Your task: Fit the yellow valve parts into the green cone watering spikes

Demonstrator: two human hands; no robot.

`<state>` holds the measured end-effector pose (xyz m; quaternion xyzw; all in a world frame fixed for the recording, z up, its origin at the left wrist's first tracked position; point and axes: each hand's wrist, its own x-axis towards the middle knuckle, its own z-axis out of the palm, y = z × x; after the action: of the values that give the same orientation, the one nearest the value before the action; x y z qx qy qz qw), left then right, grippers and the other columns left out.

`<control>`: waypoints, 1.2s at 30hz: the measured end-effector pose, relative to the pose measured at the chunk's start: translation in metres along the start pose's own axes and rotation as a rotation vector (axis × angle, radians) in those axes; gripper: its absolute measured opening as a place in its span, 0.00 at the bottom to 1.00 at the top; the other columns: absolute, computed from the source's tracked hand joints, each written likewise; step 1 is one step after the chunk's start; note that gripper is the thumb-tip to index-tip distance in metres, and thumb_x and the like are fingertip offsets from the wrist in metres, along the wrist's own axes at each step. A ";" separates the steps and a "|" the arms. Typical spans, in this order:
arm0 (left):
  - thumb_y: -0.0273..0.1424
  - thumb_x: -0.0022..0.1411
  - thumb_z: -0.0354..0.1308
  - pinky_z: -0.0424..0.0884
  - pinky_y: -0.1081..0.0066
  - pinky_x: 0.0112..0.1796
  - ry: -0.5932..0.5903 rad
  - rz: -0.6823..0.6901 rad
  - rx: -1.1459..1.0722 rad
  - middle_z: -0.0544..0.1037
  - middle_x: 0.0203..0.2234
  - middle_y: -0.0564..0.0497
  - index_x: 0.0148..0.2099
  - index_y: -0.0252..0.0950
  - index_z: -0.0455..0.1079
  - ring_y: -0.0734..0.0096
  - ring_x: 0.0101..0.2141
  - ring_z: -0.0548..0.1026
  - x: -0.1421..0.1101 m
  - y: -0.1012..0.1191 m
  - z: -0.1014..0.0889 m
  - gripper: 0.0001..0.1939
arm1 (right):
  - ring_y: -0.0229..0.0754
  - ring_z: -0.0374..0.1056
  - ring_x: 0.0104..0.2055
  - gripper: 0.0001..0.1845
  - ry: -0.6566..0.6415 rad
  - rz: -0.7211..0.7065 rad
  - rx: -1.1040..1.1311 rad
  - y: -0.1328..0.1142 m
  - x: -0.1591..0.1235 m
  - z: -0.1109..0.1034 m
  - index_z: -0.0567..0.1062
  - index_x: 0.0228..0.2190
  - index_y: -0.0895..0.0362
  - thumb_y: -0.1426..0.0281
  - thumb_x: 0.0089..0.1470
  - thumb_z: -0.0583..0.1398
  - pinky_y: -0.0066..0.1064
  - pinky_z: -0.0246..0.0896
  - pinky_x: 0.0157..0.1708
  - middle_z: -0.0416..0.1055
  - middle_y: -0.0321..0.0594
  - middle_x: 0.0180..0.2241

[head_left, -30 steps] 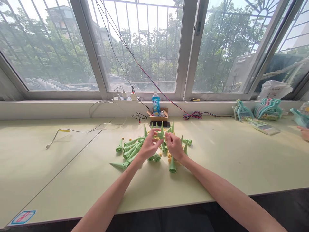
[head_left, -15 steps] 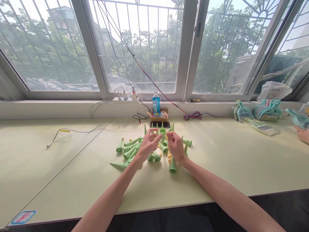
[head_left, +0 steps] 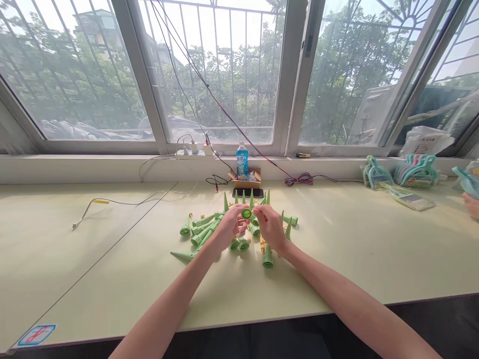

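My left hand (head_left: 229, 227) is closed around a green watering spike (head_left: 246, 213), a plastic cone whose round open end faces me. Close by on its right, my right hand (head_left: 270, 224) is pinched, its fingertips at the rim of that spike; whatever is between them is too small to make out. Under and around both hands lie several more green spikes (head_left: 204, 232), some on their sides and some standing point up. Small yellow plastic pieces (head_left: 263, 247) are scattered among them, partly hidden by my right hand. One spike (head_left: 268, 259) lies nearest me with its open end forward.
Behind the pile lie a dark phone (head_left: 247, 193) and a small cardboard box (head_left: 255, 180) with a blue bottle (head_left: 242, 162). Cables (head_left: 299, 178) run along the sill. Turquoise bagged items (head_left: 415, 170) stand at right, where another person's hand (head_left: 470, 204) holds a turquoise piece.
My left hand has closed on a green spike that stood before it, and the spike's open end now tilts toward me. My right hand stays pinched. The other person's hand has shifted slightly.
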<state>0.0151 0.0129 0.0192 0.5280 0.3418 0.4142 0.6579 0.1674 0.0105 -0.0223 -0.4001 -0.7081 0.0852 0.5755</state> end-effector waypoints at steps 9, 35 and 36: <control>0.42 0.58 0.59 0.52 0.79 0.17 0.017 0.047 0.032 0.60 0.19 0.60 0.46 0.39 0.62 0.81 0.15 0.59 0.002 -0.008 -0.004 0.18 | 0.37 0.55 0.24 0.20 -0.019 0.020 -0.039 0.001 0.002 -0.001 0.68 0.25 0.56 0.62 0.66 0.49 0.28 0.50 0.27 0.62 0.34 0.22; 0.36 0.64 0.56 0.69 0.78 0.22 0.095 0.466 0.610 0.68 0.40 0.50 0.61 0.47 0.50 0.81 0.23 0.71 0.002 -0.017 -0.002 0.26 | 0.34 0.46 0.20 0.25 0.020 0.215 0.005 0.003 0.002 0.003 0.53 0.20 0.54 0.56 0.65 0.49 0.28 0.41 0.22 0.50 0.29 0.16; 0.35 0.64 0.56 0.69 0.78 0.22 0.102 0.463 0.606 0.68 0.40 0.50 0.61 0.47 0.50 0.81 0.23 0.71 0.003 -0.017 -0.003 0.26 | 0.34 0.46 0.20 0.25 0.011 0.217 0.014 0.003 0.002 0.004 0.54 0.20 0.54 0.56 0.65 0.49 0.28 0.41 0.22 0.50 0.29 0.17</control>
<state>0.0169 0.0147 0.0018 0.7405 0.3526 0.4577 0.3432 0.1653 0.0149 -0.0236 -0.4710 -0.6567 0.1496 0.5697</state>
